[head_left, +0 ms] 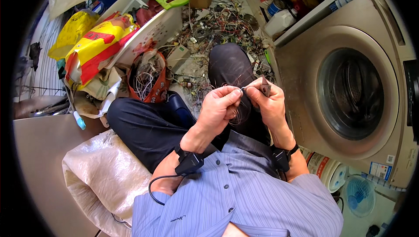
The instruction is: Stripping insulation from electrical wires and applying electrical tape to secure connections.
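Dark, hair-thin strands (238, 114) are seen fanning out around a short wire (243, 89), which is held up in mid-air between two bare hands, over a pair of dark trousers (231, 62). One end of the wire is pinched by the left hand (219, 107), thumb and index finger pressed together, the other fingers curled in behind. The opposite end is nipped by thumb and forefinger of the right hand (268, 102), and a dark flat piece (265, 87) is tucked into that same grip; how the rest of those fingers are set can't really be told, since they're mostly hidden. The far end of the floor (190, 70) is pretty much buried under a tangle of cables and small parts (227, 27), spread nearly to the edge by the washing machine (301, 58). On the floor's left side, more cable is stuffed into a red bag (161, 89), next to a white plastic tub (168, 24), and a yellow-and-red sack (98, 40) is slumped by the tub's left edge. At the floor's near right corner, a white bucket (326, 169) and a small blue fan (358, 195) are parked beside the washer.
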Demonstrator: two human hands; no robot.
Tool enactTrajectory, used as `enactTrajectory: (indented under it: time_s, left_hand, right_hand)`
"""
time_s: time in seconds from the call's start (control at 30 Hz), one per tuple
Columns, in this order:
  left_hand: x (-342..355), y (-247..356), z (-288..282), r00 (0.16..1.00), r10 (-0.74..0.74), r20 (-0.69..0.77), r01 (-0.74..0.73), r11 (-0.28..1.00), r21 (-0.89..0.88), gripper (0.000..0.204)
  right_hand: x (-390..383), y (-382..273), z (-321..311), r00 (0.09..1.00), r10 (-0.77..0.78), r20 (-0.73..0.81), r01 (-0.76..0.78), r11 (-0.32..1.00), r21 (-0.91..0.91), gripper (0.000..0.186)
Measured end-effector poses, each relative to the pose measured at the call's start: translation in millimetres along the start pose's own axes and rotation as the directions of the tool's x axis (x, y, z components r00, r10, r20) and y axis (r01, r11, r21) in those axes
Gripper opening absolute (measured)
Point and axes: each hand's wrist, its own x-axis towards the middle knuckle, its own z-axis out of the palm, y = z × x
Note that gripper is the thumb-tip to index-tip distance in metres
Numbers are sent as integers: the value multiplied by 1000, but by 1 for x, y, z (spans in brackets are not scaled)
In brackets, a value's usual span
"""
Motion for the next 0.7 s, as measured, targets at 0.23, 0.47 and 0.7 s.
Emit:
enactTrajectory:
  time_s: [0.23,0.47,0.7]
  left_hand:
    - [2,1,-6,995,88,-53,-91,995,-44,8]
    - [-3,2,-2,968,192,-162,-185,981,60,7]
    - [-2,-3,-1,932,312,-183,-267,935,235,9]
  right_hand:
    - [0,-3,12,998,-66,12,67,982,-179,5]
    - [3,1,20,962,-267,-49,229,896,-380,5]
    - [3,0,24,956,-288,-62,236,875,-423,9]
